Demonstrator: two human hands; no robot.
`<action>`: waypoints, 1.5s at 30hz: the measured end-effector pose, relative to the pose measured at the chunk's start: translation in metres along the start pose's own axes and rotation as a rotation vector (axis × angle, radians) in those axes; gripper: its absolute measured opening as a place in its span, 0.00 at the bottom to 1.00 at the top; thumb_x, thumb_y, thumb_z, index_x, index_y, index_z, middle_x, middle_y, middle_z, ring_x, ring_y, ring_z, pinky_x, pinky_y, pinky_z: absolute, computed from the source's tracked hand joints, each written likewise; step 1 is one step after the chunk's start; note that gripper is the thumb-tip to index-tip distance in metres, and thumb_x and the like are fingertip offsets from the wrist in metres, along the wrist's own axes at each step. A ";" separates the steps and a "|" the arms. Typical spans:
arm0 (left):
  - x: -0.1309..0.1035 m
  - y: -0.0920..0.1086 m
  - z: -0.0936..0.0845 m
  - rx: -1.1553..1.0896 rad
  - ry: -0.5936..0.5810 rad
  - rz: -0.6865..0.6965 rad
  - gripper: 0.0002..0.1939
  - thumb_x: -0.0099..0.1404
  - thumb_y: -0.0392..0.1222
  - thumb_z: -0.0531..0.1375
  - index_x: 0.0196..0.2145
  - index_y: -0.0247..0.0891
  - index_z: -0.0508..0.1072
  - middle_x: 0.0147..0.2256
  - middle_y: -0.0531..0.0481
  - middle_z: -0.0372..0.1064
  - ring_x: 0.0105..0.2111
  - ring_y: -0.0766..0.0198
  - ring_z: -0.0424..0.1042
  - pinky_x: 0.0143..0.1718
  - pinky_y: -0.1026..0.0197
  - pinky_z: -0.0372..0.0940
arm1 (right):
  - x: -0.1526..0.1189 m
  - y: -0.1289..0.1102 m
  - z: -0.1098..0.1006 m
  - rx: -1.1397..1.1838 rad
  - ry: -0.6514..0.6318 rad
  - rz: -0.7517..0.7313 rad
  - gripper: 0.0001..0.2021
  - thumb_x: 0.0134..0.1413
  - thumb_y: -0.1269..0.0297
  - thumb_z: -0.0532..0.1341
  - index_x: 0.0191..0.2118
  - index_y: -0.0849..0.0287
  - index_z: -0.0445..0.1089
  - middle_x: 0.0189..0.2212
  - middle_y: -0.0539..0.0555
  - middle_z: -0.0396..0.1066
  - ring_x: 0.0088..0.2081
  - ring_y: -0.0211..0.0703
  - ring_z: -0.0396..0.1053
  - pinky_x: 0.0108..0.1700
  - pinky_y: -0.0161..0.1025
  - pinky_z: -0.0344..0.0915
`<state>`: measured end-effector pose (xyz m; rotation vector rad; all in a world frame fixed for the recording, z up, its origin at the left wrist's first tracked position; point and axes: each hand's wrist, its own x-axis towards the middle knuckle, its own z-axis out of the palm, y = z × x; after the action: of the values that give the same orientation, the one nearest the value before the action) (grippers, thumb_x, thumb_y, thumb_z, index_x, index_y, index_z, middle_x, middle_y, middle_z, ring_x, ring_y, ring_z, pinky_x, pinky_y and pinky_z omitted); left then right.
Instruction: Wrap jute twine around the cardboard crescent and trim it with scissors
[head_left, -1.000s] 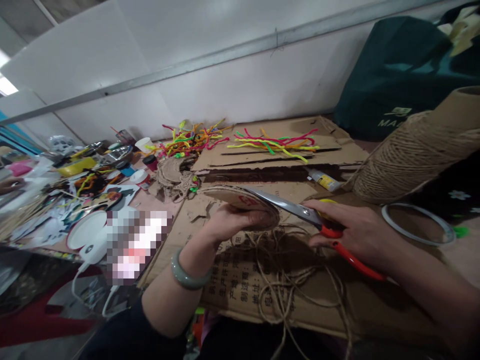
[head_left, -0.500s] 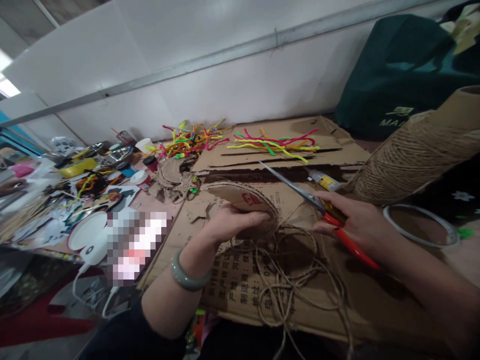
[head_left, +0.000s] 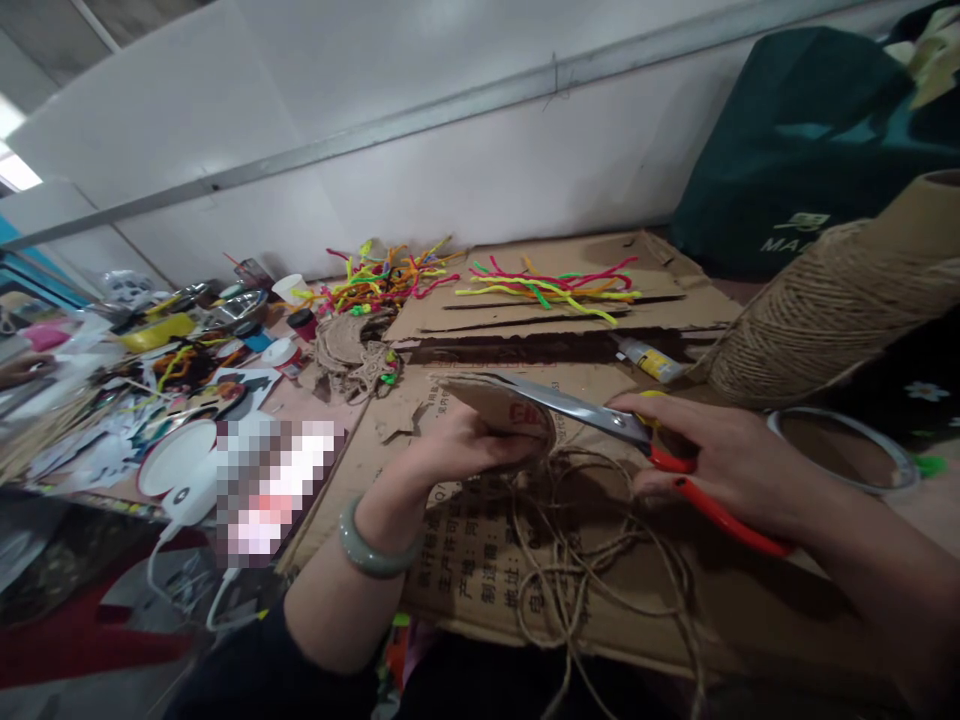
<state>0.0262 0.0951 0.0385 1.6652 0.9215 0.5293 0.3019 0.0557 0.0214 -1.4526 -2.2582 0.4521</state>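
Observation:
My left hand (head_left: pixel 469 445), with a green bangle on its wrist, grips a curved cardboard piece (head_left: pixel 491 402) that bears red print and has twine along its edge. Red-and-yellow-handled scissors (head_left: pixel 581 410) are in my right hand (head_left: pixel 697 440), fingers around the handles. Their blades look closed and lie across the far edge of the cardboard piece; whether they touch it I cannot tell. Loose jute twine (head_left: pixel 577 560) hangs in loops below the piece, over a printed cardboard sheet (head_left: pixel 480 560).
A big twine spool (head_left: pixel 802 300) leans at the right near a glue bottle (head_left: pixel 647 360) and a tape roll (head_left: pixel 840 450). Colourful pipe cleaners (head_left: pixel 551 285) lie at the back. A twine-covered star (head_left: pixel 373 370) sits left, beside paint pots. A dark green bag (head_left: pixel 787 150) stands behind.
The scissors have moved left and nearer, so their blades now cross the cardboard piece. My left hand has tilted that piece, and its face shows narrower.

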 end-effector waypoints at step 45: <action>-0.001 -0.006 -0.006 0.123 -0.107 0.053 0.14 0.56 0.43 0.64 0.39 0.35 0.76 0.41 0.45 0.77 0.40 0.60 0.73 0.43 0.59 0.71 | -0.004 0.009 -0.003 0.071 -0.051 -0.005 0.30 0.49 0.45 0.64 0.57 0.50 0.69 0.50 0.54 0.75 0.48 0.56 0.74 0.48 0.49 0.71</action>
<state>0.0194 0.0981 0.0342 1.8149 0.8477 0.4216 0.3122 0.0558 0.0186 -1.4148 -2.2608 0.5686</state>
